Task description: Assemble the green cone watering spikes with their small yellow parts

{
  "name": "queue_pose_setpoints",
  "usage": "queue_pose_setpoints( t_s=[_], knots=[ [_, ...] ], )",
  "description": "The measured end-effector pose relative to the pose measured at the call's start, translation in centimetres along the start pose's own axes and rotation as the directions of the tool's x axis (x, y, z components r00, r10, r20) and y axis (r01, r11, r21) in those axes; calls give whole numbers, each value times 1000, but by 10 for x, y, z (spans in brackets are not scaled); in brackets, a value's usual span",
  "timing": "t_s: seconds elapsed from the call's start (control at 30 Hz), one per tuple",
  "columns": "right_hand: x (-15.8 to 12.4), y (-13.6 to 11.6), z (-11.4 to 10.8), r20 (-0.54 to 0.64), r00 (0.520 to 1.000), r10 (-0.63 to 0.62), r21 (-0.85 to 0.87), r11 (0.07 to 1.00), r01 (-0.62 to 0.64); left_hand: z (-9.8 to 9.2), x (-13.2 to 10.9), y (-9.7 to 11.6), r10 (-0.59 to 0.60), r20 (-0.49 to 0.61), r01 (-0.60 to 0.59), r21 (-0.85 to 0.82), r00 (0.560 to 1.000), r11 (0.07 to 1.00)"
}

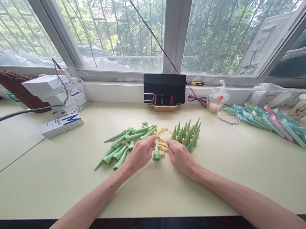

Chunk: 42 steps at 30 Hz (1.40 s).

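My left hand is closed, its fingertips at the narrow tip of a green plant watering spike whose wide ribbed end faces down toward me. Across from it, my right hand has its fingers pinched together beside small yellow plastic valve pieces; whatever is between them is hidden. A loose pile of green spikes lies left of my left hand. Beyond my right hand, several more spikes stand upright in a tight group, points up, with bits of yellow showing among them.
A phone showing a timer leans on a dark tablet at the windowsill. White boxes and a brown bag are at the left. Plastic-wrapped teal and pink items lie at the right, near a knotted plastic bag.
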State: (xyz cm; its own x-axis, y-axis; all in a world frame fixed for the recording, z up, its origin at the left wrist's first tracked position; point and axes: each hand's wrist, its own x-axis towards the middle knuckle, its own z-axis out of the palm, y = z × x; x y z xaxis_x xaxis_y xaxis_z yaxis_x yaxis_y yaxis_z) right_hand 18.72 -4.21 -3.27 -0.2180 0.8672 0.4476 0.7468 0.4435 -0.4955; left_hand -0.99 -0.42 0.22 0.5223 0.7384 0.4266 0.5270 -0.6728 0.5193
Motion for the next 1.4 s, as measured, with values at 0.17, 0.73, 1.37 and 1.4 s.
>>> queue_pose_setpoints(
  t_s=[0.17,0.73,1.37,1.4],
  knots=[
    [1,-2,-1,29,999,14,-9,1000,-13,4,0,4,-13,-9,13,-32,1000,999],
    [3,-7,-2,-147,985,-90,126,986,108,3,2,4,20,-32,-21,-22,999,1000],
    [2,-5,1,-228,957,-178,331,910,249,7,1,1,137,-18,-138,-64,990,988],
    [2,-5,1,-232,956,-180,340,906,253,7,1,1,141,-19,-141,-63,990,988]
  ],
)
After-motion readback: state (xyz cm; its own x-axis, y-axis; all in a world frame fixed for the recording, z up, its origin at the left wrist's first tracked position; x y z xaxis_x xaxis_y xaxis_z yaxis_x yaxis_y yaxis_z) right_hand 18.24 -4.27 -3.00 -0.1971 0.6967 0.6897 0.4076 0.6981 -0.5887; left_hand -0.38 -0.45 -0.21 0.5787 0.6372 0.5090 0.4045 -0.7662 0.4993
